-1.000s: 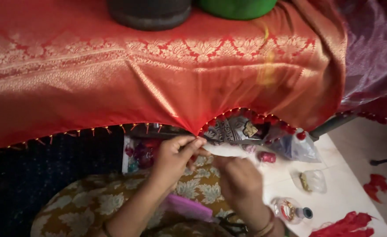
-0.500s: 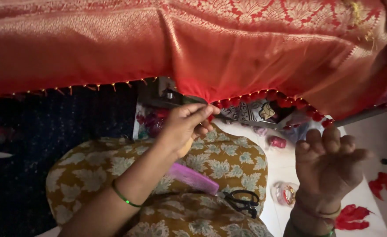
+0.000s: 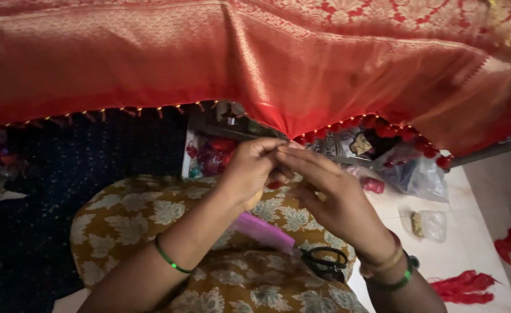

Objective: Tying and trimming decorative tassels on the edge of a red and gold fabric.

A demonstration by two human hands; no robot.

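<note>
A red and gold woven cloth (image 3: pixel 255 64) hangs across the top of the view, its lower edge trimmed with small red tassels (image 3: pixel 377 124). My left hand (image 3: pixel 249 168) pinches that edge near the middle, just under the fold. My right hand (image 3: pixel 331 191) meets it from the right, fingertips touching the same spot on the tasselled edge. Both hands hover over my lap, covered in yellow floral fabric (image 3: pixel 151 220).
Black scissors (image 3: pixel 325 262) and a pink comb-like piece (image 3: pixel 264 229) lie on my lap. Clear bags of supplies (image 3: pixel 418 174), a small packet (image 3: pixel 428 223) and red thread bundles (image 3: pixel 464 287) lie on the white floor at right. A dark blue cloth (image 3: pixel 64 168) is at left.
My right hand, raised open and away at the right half a second ago, has come back to the cloth edge and joined my left hand. The view has tilted slightly.
</note>
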